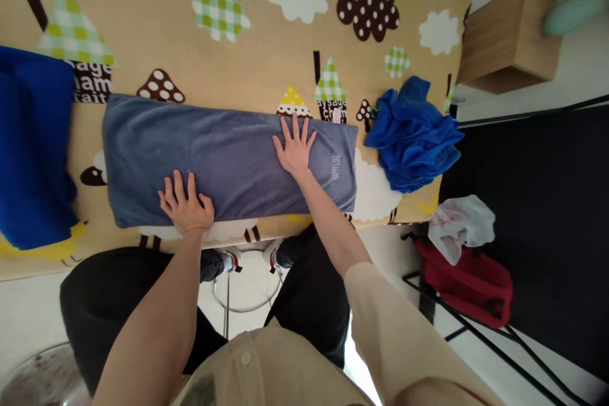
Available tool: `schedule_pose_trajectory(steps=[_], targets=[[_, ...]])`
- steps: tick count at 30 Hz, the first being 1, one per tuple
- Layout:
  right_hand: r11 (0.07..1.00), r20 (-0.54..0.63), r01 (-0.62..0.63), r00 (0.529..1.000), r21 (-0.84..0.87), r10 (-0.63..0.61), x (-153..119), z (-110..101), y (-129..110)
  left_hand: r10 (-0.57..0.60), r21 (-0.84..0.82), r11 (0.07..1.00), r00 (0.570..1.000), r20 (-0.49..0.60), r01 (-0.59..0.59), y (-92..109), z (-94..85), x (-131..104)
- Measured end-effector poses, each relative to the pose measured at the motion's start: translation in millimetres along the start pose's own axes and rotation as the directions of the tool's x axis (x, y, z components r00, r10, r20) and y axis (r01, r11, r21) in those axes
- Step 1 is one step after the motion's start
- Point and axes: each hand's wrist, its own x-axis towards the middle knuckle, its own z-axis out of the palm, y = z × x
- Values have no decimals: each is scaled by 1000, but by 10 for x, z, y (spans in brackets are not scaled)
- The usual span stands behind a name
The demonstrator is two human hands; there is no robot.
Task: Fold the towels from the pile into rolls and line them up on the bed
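On the desk (pixel 176 32), near our edge, we had one grey-blue towel (pixel 233 162), long axis left to right, lettered end pointing right. We laid left hand (pixel 188 208) and right hand (pixel 295 151) on it, fingers open. We counted two blue cloths: folded cloth (pixel 35 146) leftward, crumpled cloth (pixel 413 136) rightward.

The person sitting here wears a short-sleeved beige shirt (pixel 276 368) with a pale round button on its front placket, black trousers (pixel 314 292), and white shoes (pixel 231 260) with red and black trim; both forearms are bare.
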Motion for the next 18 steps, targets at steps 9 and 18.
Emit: schedule_pose_trajectory(steps=[9,18], targets=[[927,-233,-368,910,-77,342,-310,-283,1375,-24,-44,999,1000,19,25,16,-12,5],[921,-197,-365,921,-138,335,-289,-431,1389,29,19,999,999,-15,-29,-1,-3,5]])
